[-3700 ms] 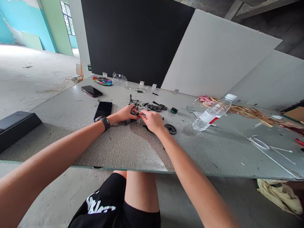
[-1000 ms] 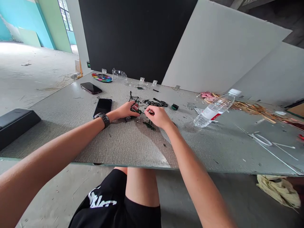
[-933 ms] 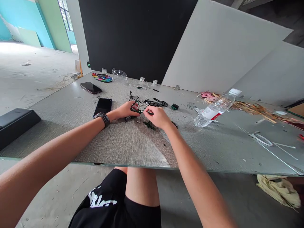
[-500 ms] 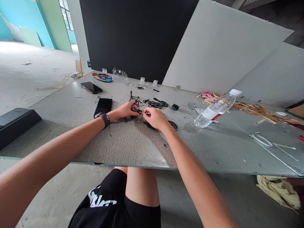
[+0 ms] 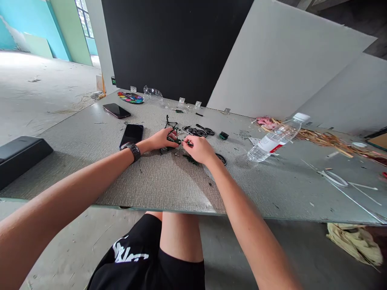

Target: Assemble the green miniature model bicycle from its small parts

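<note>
My left hand [image 5: 163, 139] is closed around a dark model bicycle frame [image 5: 171, 124], part of which rises above the fingers. Pinched in my right hand [image 5: 198, 148] is a small dark stick-like piece [image 5: 190, 143], its kind too small to make out. Its tip meets the frame close to my left fingertips. Just below the right hand lies a dark green part [image 5: 190, 159], partly covered. A small spoked wheel [image 5: 221, 158] rests right of my right wrist. Behind the hands lie more black bicycle parts with wheels [image 5: 196, 131] and a small dark green block [image 5: 223, 135].
Two phones, one farther [image 5: 116, 110] and one nearer [image 5: 132, 136], lie left of my hands. A paint palette [image 5: 130, 97] and clear plastic packaging [image 5: 152, 95] are at the back. A water bottle [image 5: 274, 139] stands tilted-looking at right, near white cable ties [image 5: 334, 178]. A black case [image 5: 24, 159] sits far left.
Both hands keep nearly the same position and the same hold. The whole view has shifted very slightly.
</note>
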Action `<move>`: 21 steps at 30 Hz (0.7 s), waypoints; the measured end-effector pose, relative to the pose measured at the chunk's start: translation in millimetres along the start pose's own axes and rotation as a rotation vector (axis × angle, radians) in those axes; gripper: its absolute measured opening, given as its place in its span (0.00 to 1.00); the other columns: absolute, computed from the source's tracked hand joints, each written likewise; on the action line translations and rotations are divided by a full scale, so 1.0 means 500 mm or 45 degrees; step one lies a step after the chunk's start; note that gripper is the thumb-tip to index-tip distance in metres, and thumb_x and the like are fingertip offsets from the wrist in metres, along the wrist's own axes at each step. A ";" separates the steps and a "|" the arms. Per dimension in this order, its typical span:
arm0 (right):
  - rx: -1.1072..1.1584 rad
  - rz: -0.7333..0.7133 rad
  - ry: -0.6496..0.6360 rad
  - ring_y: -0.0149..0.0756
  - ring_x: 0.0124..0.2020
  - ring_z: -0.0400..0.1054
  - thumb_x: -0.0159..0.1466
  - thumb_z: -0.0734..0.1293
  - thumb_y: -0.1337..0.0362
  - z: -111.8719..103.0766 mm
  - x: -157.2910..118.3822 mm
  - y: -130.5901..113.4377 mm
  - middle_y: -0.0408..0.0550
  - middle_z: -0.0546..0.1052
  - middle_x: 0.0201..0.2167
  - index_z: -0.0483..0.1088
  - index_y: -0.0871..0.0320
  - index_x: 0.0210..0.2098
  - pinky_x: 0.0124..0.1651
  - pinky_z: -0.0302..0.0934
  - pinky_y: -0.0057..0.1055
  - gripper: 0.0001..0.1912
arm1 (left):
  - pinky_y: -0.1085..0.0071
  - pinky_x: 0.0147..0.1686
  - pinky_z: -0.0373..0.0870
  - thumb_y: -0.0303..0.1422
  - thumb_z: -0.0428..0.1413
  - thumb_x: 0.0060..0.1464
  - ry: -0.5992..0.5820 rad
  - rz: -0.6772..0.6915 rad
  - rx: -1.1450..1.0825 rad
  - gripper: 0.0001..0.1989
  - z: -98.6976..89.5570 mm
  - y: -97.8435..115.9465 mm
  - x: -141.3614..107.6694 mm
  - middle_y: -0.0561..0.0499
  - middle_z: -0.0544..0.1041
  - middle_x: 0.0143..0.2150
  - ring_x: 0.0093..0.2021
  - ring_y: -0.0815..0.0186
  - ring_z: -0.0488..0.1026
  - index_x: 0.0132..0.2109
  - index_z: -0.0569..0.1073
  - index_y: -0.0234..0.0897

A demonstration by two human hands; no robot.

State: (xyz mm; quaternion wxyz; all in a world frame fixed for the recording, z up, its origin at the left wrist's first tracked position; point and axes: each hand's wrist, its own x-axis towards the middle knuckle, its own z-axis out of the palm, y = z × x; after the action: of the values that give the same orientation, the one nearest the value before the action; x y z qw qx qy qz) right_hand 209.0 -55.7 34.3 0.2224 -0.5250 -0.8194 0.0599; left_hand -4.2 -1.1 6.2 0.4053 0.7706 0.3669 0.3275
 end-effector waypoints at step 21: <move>-0.004 0.026 -0.044 0.31 0.24 0.59 0.67 0.64 0.61 -0.006 -0.002 -0.009 0.43 0.73 0.23 0.73 0.55 0.33 0.31 0.47 0.32 0.08 | 0.64 0.44 0.70 0.37 0.67 0.46 0.008 0.013 0.048 0.21 -0.002 0.010 -0.004 0.46 0.77 0.43 0.44 0.61 0.75 0.44 0.70 0.37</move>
State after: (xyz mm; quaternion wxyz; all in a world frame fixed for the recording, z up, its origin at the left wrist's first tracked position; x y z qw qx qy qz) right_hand 206.8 -58.9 38.3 0.2070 -0.5324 -0.8178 0.0700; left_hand -4.6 -4.3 10.4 0.3879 0.7789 0.3704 0.3251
